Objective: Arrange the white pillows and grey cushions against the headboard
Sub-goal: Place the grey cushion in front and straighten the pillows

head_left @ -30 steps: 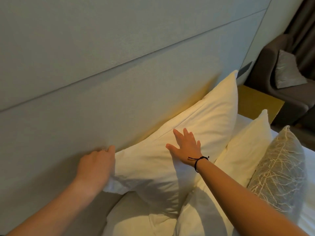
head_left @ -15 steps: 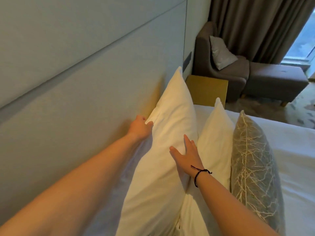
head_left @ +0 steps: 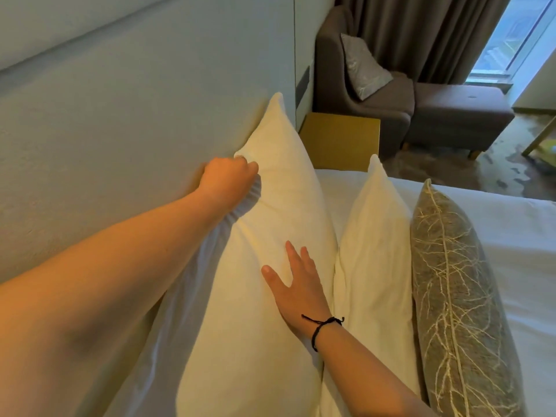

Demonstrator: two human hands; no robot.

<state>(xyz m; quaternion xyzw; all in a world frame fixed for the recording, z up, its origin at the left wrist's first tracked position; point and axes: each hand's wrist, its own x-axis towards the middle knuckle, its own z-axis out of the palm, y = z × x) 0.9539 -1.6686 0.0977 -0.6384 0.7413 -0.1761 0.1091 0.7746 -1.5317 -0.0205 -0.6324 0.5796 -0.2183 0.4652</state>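
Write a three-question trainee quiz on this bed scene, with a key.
1. True or false: the left hand grips the big pillow at its edge by the headboard.
2. What lies in front of the small pillow? A) the patterned cushion B) a folded blanket C) a tray
3. Fill in: the right hand lies flat on the big pillow with its fingers ____.

Key: 1 true; 2 A; 3 straight.
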